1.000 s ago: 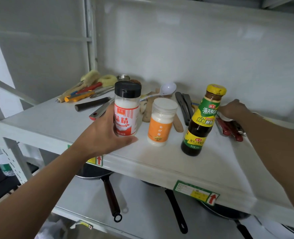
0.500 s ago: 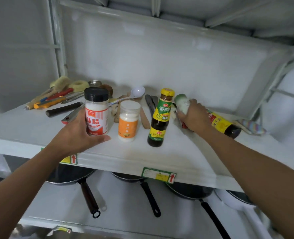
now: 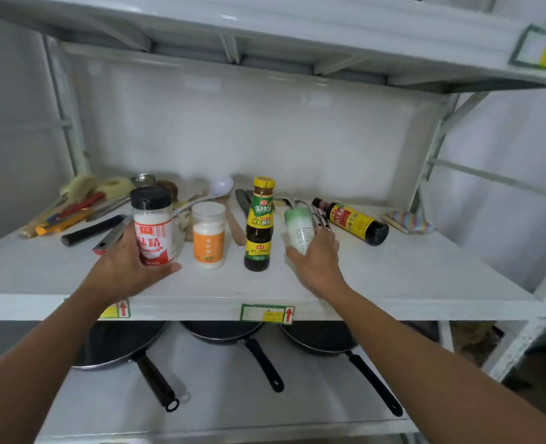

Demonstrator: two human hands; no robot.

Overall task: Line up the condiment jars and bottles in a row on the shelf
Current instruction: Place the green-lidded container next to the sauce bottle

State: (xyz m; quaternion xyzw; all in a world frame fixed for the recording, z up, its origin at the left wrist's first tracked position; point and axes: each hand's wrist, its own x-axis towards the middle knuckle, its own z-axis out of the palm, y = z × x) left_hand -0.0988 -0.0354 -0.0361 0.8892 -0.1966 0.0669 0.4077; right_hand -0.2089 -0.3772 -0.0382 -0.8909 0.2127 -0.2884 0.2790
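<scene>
Near the shelf (image 3: 425, 283) front edge, the right hand (image 3: 318, 259) has brought a white jar (image 3: 299, 230) beside the sauce bottle (image 3: 259, 225), extending the row, while the left hand (image 3: 127, 267) grasps the MSG jar (image 3: 153, 225).

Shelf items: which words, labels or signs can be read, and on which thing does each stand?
"味精": red-label jar, held by left hand.
"白砂糖", faint: orange-label jar.
Green-label bottle: characters blurred.
Lying bottle: blurred.
Pale jar in right hand: unreadable.
Shelf tag: red up arrow; print too small.
</scene>
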